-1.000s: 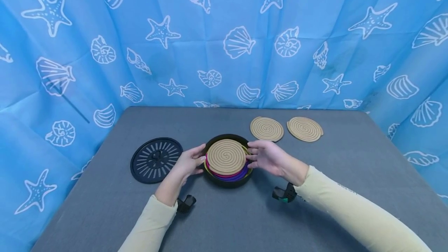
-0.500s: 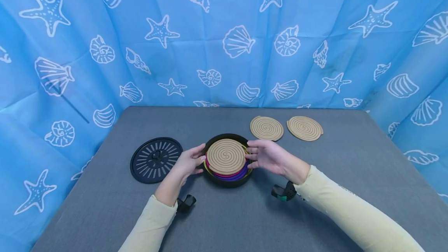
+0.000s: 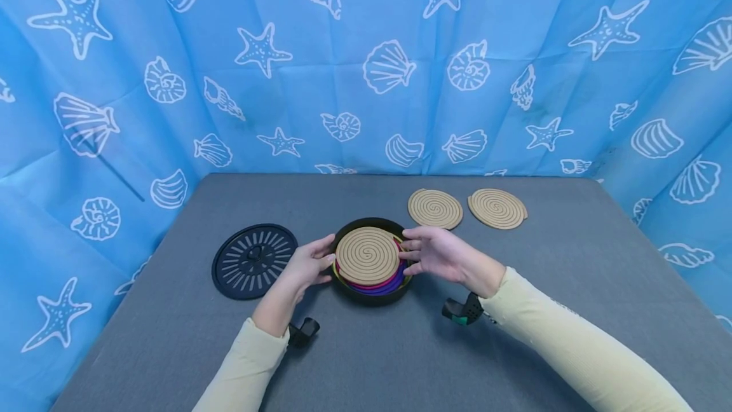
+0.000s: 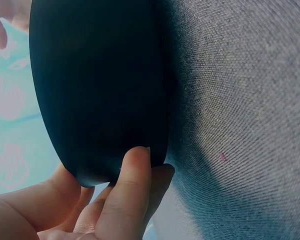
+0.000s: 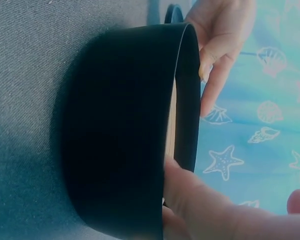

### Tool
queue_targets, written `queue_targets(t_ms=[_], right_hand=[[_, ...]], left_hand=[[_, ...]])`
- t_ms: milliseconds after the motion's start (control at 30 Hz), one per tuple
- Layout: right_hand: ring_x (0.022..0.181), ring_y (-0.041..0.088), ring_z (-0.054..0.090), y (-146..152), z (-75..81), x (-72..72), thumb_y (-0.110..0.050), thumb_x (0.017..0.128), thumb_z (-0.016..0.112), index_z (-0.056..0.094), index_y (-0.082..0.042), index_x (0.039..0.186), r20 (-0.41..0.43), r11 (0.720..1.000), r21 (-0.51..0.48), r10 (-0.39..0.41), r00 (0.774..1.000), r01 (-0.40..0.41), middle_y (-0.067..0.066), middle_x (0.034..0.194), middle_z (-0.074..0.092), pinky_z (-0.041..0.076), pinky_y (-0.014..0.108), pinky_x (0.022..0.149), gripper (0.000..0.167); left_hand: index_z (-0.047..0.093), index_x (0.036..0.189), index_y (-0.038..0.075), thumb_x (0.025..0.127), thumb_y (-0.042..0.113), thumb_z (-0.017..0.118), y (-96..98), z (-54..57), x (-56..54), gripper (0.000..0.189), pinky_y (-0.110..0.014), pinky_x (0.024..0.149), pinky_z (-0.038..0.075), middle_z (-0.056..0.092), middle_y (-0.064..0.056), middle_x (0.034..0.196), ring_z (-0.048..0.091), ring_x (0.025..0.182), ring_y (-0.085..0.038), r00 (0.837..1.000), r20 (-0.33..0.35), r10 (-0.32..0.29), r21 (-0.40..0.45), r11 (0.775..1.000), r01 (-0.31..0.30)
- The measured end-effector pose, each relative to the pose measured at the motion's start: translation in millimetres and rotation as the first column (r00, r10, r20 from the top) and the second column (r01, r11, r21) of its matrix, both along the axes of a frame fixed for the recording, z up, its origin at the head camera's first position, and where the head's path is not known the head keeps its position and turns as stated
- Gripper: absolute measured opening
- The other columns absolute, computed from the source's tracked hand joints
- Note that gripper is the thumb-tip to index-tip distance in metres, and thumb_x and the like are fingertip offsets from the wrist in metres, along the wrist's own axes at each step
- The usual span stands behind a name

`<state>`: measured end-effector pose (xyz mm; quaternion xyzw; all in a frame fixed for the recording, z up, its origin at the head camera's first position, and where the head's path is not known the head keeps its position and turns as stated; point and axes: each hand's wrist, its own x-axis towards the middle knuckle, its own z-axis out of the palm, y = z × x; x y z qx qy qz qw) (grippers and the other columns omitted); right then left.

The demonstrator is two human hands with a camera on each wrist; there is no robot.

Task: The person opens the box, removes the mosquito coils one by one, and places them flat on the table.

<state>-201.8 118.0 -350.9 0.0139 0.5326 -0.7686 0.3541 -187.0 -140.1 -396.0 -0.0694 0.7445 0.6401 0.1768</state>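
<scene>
A round black mosquito coil tin [image 3: 372,299] sits mid-table in the head view. On top inside lies a tan mosquito coil [image 3: 368,254], over pink, purple and yellow ones whose edges show. My left hand [image 3: 305,266] grips the tin's left wall; in the left wrist view some fingers [image 4: 127,195] press its outside, while others reach over the rim in the right wrist view. My right hand [image 3: 443,256] is at the right rim, its extended fingers [image 5: 182,182] reaching over the wall to the coils' edge. The inner fingertips are partly hidden.
A black slotted lid [image 3: 254,272] lies on the grey table [image 3: 377,361] left of the tin. Two more tan coils, the nearer coil [image 3: 435,208] and the farther coil [image 3: 497,208], lie at the back right. A blue shell-print curtain [image 3: 343,68] hangs behind.
The tan coil has shifted very slightly left, and a pink edge now shows at the stack's upper right. Both hands have stayed at the tin.
</scene>
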Motion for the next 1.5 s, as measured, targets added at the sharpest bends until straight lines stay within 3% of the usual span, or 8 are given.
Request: queue_targets(t_ms=[333, 667, 967, 1100, 1200, 1333, 1500], right_hand=[[0.143, 0.048, 0.001, -0.6, 0.7, 0.0, -0.014, 0.104, 0.030, -0.025, 0.002, 0.146, -0.002, 0.999, 0.046, 0.020, 1.000, -0.020, 0.035, 0.154, -0.012, 0.010, 0.058, 0.115, 0.071], [0.142, 0.049, 0.008, 0.5, 4.2, 3.8, -0.014, 0.103, 0.030, -0.003, 0.008, 0.149, -0.030, 0.997, 0.067, 0.040, 0.999, -0.038, 0.037, 0.154, -0.005, 0.013, 0.057, 0.116, 0.061], [0.143, 0.047, 0.012, -3.2, 3.5, 2.4, -0.015, 0.103, 0.031, -0.010, 0.006, 0.150, -0.004, 0.994, 0.090, 0.065, 0.998, -0.064, 0.036, 0.154, -0.002, 0.018, 0.055, 0.115, 0.066], [0.142, 0.046, 0.017, -1.8, 1.3, 1.8, -0.016, 0.103, 0.032, -0.004, 0.005, 0.150, -0.010, 0.992, 0.109, 0.064, 0.998, -0.063, 0.036, 0.154, 0.002, 0.024, 0.052, 0.114, 0.063], [0.141, 0.045, 0.020, 0.3, 0.3, 1.7, -0.017, 0.104, 0.032, 0.004, 0.006, 0.150, -0.022, 0.991, 0.118, 0.069, 0.997, -0.066, 0.035, 0.155, 0.006, 0.033, 0.049, 0.109, 0.059], [0.137, 0.042, 0.028, 4.0, 0.0, 1.1, -0.018, 0.104, 0.031, 0.011, 0.006, 0.150, -0.040, 0.988, 0.139, 0.072, 0.997, -0.066, 0.033, 0.155, 0.012, 0.045, 0.039, 0.093, 0.055], [0.131, 0.039, 0.036, 6.1, 0.5, -0.3, -0.020, 0.104, 0.033, 0.015, 0.006, 0.150, -0.058, 0.983, 0.179, 0.061, 0.996, -0.049, 0.029, 0.155, 0.020, 0.047, 0.032, 0.084, 0.056]], left_hand=[[0.035, 0.151, 0.010, 0.102, 0.004, 0.045, -0.7, 2.1, 0.3, 0.050, -0.046, 0.097, 0.048, 0.034, -0.020, 0.153, 0.039, 0.135, -0.035, 1.000, 0.000, -0.017, 0.002, 1.000, 0.017], [0.035, 0.151, 0.010, 0.102, 0.004, 0.045, -2.3, 2.3, -1.0, 0.050, -0.044, 0.096, 0.049, 0.033, -0.020, 0.153, 0.039, 0.135, -0.036, 1.000, 0.005, -0.019, -0.001, 1.000, 0.019], [0.034, 0.151, 0.010, 0.102, 0.005, 0.045, -3.2, 3.0, -2.4, 0.050, -0.044, 0.096, 0.049, 0.032, -0.020, 0.153, 0.038, 0.136, -0.035, 0.999, 0.024, -0.022, 0.004, 1.000, 0.022], [0.035, 0.151, 0.011, 0.102, 0.005, 0.045, -2.3, 2.4, -1.5, 0.050, -0.043, 0.096, 0.050, 0.032, -0.020, 0.153, 0.039, 0.136, -0.034, 0.999, 0.028, -0.018, 0.003, 1.000, 0.018], [0.035, 0.151, 0.010, 0.102, 0.004, 0.045, -1.6, 1.1, -1.0, 0.050, -0.043, 0.096, 0.049, 0.032, -0.020, 0.153, 0.039, 0.136, -0.034, 1.000, 0.024, -0.020, 0.005, 1.000, 0.020], [0.034, 0.151, 0.010, 0.102, 0.004, 0.045, -1.5, 1.2, -0.5, 0.050, -0.044, 0.096, 0.049, 0.031, -0.020, 0.154, 0.038, 0.136, -0.035, 1.000, 0.015, -0.022, 0.005, 1.000, 0.022], [0.034, 0.151, 0.010, 0.102, 0.004, 0.045, -1.5, 1.3, -0.7, 0.051, -0.044, 0.097, 0.049, 0.030, -0.020, 0.154, 0.037, 0.136, -0.036, 1.000, 0.012, -0.021, 0.002, 1.000, 0.021]])
